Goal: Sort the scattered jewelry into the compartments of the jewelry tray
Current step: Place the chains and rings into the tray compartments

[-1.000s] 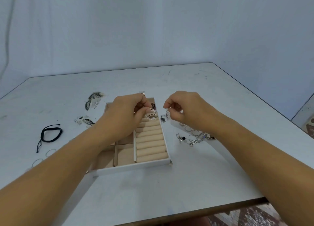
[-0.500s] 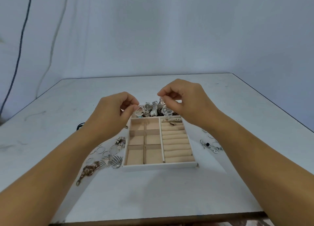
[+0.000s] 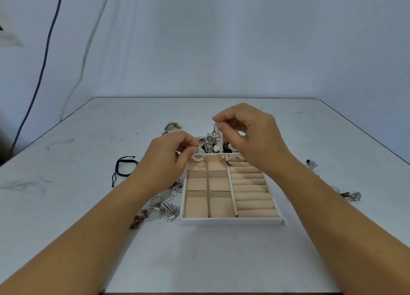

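White and scuffed, the bench (image 3: 199, 250) fills the lower view, its top marked with grey smears at the left and small dark flecks toward the far right. Behind it hangs a pale blue-white wall or backdrop, with a dark cable (image 3: 42, 70) and a lighter one (image 3: 88, 50) running down its left side.

Near the middle of the bench sits the tray (image 3: 230, 222), white-walled with beige lining: square compartments on its left, a column of ring rolls (image 3: 253, 192) on its right. The near compartments lie bare. At the tray's far end a heap of watches (image 3: 210, 143) and dark pieces stands.

Left hand (image 3: 168, 161) is pinched shut on a beaded ring (image 3: 198, 156), held over the far-left compartment. Right hand (image 3: 250, 137) is raised above the heap, thumb and forefinger closed on a silvery chain (image 3: 215, 128) that hangs down toward the watches.

Loose jewelry lies scattered around: a black cord bracelet (image 3: 124, 167) well left of the tray, silver fan-shaped pieces (image 3: 164, 211) and hoops just beside its left wall, a brown piece (image 3: 138, 220) nearer, a small cluster (image 3: 352, 196) off to the right.
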A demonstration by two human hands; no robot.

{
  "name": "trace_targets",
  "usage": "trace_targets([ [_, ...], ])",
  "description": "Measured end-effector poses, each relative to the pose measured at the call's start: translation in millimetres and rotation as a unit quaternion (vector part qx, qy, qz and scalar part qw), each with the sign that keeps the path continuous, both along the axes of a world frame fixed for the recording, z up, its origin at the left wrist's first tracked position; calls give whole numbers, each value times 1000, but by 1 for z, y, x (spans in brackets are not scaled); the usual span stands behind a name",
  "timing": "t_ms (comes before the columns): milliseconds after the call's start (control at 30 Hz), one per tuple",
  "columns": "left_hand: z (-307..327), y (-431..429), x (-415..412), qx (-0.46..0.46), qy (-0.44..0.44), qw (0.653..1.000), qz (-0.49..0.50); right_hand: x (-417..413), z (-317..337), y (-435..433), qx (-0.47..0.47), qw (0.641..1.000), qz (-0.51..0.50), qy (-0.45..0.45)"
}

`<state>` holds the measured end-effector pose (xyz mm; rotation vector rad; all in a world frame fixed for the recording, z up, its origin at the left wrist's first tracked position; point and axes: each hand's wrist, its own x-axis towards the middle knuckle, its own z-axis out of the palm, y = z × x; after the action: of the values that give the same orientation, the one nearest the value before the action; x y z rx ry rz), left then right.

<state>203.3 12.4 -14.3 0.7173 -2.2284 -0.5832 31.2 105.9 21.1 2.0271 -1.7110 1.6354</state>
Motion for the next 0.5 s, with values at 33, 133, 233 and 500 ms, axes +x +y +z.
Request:
trace_targets([
  [33, -2, 0, -2, -5, -5, 1000, -3, 0, 0, -1, -1, 1000, 0, -9],
  [133, -6, -3, -6, -10, -29, 999, -16, 1, 0, -2, -1, 1000, 3, -28],
  [233, -8, -7, -9, -12, -57, 998, -21, 0, -2, -3, 2, 1000, 3, -21],
  [500, -9, -13, -10, -86, -159, 982, 53, -5, -9, -3, 1, 1000, -6, -7],
])
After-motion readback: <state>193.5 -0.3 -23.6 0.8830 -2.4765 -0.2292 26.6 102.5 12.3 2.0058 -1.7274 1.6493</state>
